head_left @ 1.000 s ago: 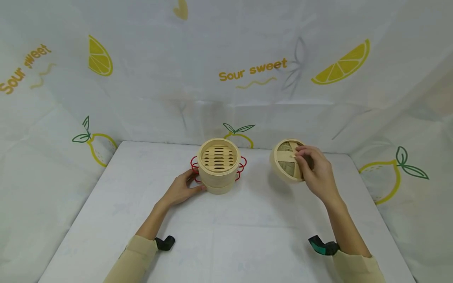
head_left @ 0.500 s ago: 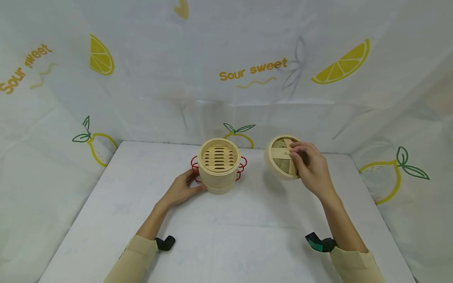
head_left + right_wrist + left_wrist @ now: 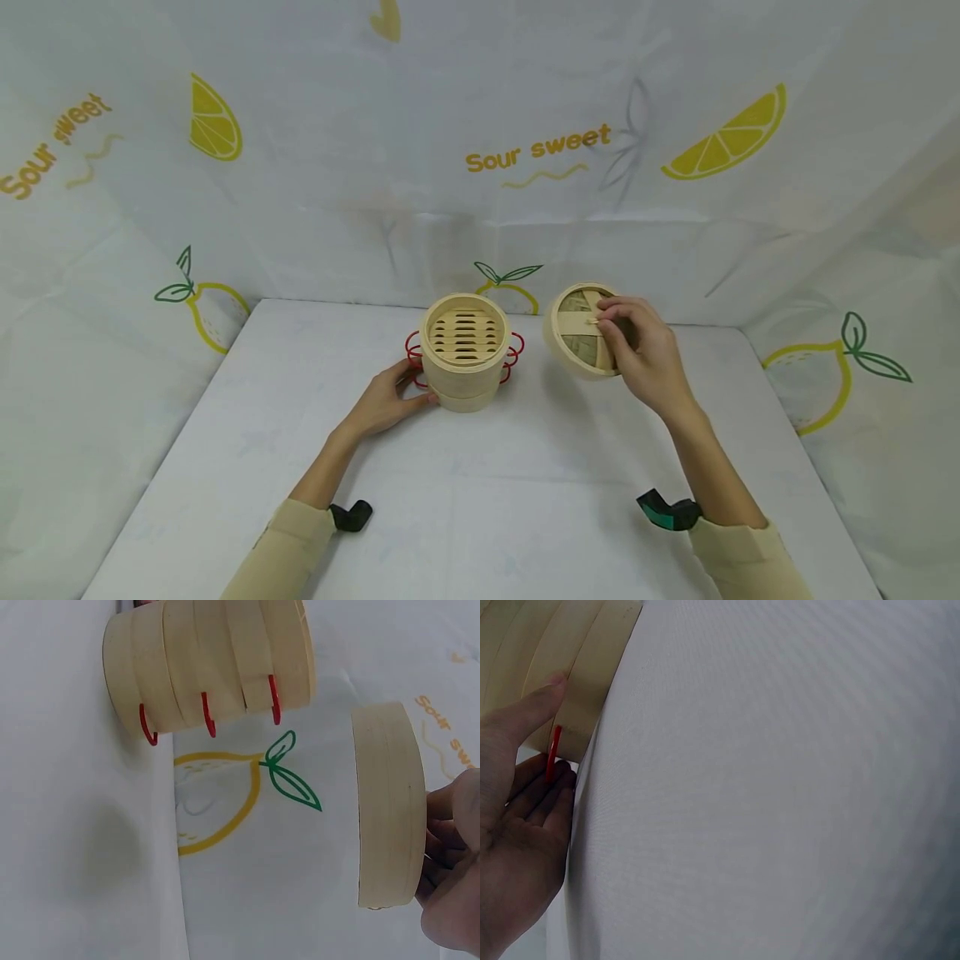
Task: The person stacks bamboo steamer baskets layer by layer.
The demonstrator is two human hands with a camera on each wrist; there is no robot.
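A stack of bamboo steamer baskets (image 3: pixel 462 380) stands upright on the table, its slatted top tier uncovered. Red loop handles (image 3: pixel 208 716) stick out from its sides. My left hand (image 3: pixel 381 403) holds the lower left of the stack; in the left wrist view its thumb (image 3: pixel 536 712) lies on the wall and the fingers sit around a red handle. To the right, my right hand (image 3: pixel 647 354) pinches the small knob of the round bamboo steamer lid (image 3: pixel 577 345). The lid is in the air, tilted, apart from the stack.
A white cloth covers the table (image 3: pixel 450 517), whose far edge meets a hanging white backdrop (image 3: pixel 420 125) printed with lemons and lettering. Black straps with small mounts (image 3: pixel 670 510) are on both wrists.
The right hand has carried the lid leftward and slightly up, closer to the basket stack. My left hand and the stack stay where they were.
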